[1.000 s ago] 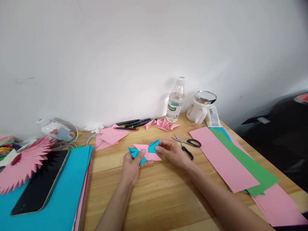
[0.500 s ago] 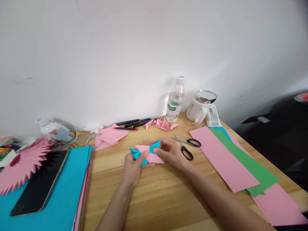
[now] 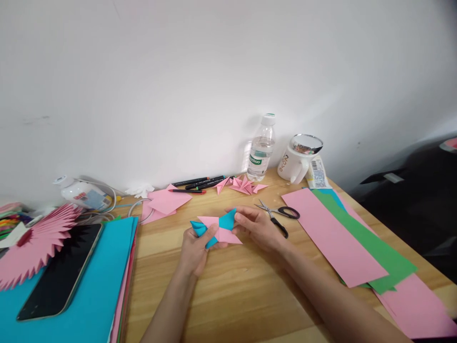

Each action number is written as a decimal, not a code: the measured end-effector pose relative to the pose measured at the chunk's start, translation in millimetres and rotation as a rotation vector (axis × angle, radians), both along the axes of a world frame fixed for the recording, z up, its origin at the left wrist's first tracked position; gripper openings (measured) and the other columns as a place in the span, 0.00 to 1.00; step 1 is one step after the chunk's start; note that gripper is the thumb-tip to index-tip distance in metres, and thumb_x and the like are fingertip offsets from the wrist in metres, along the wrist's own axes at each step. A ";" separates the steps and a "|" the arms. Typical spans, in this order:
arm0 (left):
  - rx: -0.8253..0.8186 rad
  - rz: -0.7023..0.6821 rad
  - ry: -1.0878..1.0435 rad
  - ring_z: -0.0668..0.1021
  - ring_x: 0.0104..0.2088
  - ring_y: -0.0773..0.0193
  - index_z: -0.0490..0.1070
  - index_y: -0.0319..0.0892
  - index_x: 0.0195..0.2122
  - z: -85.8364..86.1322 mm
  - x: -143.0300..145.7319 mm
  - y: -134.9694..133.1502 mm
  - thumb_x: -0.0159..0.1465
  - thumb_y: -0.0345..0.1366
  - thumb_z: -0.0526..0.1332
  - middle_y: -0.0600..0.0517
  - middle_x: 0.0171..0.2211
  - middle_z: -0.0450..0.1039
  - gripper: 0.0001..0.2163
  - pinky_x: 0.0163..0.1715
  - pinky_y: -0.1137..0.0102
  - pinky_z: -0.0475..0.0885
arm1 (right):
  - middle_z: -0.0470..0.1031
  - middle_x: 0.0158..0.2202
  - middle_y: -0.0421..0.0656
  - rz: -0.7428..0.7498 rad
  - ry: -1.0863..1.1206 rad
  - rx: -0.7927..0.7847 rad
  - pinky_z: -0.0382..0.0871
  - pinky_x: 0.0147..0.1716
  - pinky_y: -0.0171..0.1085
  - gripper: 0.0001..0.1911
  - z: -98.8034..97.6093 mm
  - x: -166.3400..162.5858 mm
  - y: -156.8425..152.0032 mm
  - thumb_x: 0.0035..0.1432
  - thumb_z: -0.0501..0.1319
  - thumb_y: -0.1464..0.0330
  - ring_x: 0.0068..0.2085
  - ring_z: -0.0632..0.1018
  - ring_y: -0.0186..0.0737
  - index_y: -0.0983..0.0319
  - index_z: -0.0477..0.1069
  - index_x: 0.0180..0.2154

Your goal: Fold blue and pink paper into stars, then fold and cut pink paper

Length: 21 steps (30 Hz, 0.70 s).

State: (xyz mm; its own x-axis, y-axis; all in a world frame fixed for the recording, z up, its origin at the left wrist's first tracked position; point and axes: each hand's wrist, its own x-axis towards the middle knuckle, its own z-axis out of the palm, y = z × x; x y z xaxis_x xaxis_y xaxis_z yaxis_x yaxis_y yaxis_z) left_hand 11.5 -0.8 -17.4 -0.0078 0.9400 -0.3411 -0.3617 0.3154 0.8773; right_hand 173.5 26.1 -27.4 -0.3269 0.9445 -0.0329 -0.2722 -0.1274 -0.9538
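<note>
A folded paper piece in pink and blue [image 3: 217,227] lies on the wooden desk [image 3: 235,286] between my hands. My left hand [image 3: 195,248] grips its left blue end, thumb laid across the pink middle. My right hand [image 3: 257,227] pinches the right blue point with its fingertips. Both hands are closed on the paper.
Scissors [image 3: 278,216] lie just right of my right hand. Long pink [image 3: 332,238] and green [image 3: 371,250] paper strips lie at the right. A phone [image 3: 59,271] rests on a blue paper stack [image 3: 96,295] beside a pink paper fan [image 3: 35,240]. A water bottle [image 3: 261,148], a mug [image 3: 298,159], markers [image 3: 200,182] and pink folded pieces [image 3: 243,185] stand near the wall.
My fingers shifted slightly on the folded piece; the right blue point is lifted a bit more. Nothing else has moved.
</note>
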 end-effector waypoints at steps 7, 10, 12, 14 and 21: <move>0.109 0.021 0.031 0.79 0.28 0.59 0.75 0.36 0.23 -1.7 1.3 -0.5 0.41 0.36 0.73 0.53 0.23 0.76 0.11 0.31 0.59 0.80 | 0.75 0.25 0.40 -0.087 -0.091 0.065 0.70 0.29 0.35 0.16 3.2 5.5 0.8 0.48 0.65 0.57 0.24 0.73 0.33 0.61 0.78 0.34; 0.143 0.032 0.056 0.79 0.26 0.60 0.75 0.36 0.22 -1.2 2.8 -0.1 0.41 0.36 0.73 0.53 0.22 0.75 0.12 0.31 0.58 0.80 | 0.77 0.29 0.42 -0.085 -0.140 0.088 0.70 0.29 0.36 0.16 3.9 7.2 1.0 0.50 0.63 0.56 0.25 0.74 0.34 0.61 0.78 0.34; 0.151 0.027 0.064 0.78 0.25 0.60 0.74 0.36 0.22 -1.1 3.6 -0.3 0.41 0.38 0.73 0.53 0.21 0.75 0.12 0.31 0.57 0.80 | 0.77 0.30 0.43 -0.086 -0.168 0.113 0.70 0.29 0.36 0.16 5.5 8.5 1.4 0.51 0.62 0.56 0.26 0.73 0.35 0.61 0.78 0.32; 0.149 0.014 0.070 0.78 0.25 0.61 0.74 0.36 0.22 -2.7 4.5 -0.8 0.41 0.39 0.73 0.53 0.21 0.75 0.13 0.31 0.57 0.80 | 0.76 0.29 0.43 -0.130 -0.200 0.169 0.68 0.28 0.35 0.15 7.9 8.0 0.3 0.52 0.61 0.57 0.27 0.73 0.35 0.62 0.77 0.26; 0.144 0.001 0.103 0.77 0.23 0.62 0.75 0.36 0.21 -14.2 7.1 -1.8 0.42 0.39 0.72 0.54 0.21 0.74 0.12 0.29 0.59 0.80 | 0.64 0.17 0.38 -0.528 -0.449 0.355 0.59 0.22 0.33 0.19 7.5 -7.1 -12.1 0.54 0.60 0.60 0.21 0.64 0.32 0.63 0.66 0.16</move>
State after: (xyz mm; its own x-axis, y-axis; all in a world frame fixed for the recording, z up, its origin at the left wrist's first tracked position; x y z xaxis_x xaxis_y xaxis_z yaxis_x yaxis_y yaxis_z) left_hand 18.6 -2.6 -31.6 -0.0364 0.9790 -0.2005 -0.2677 0.1838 0.9458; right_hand 166.4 14.0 -19.9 0.1425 0.9499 0.2782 0.2106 0.2455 -0.9462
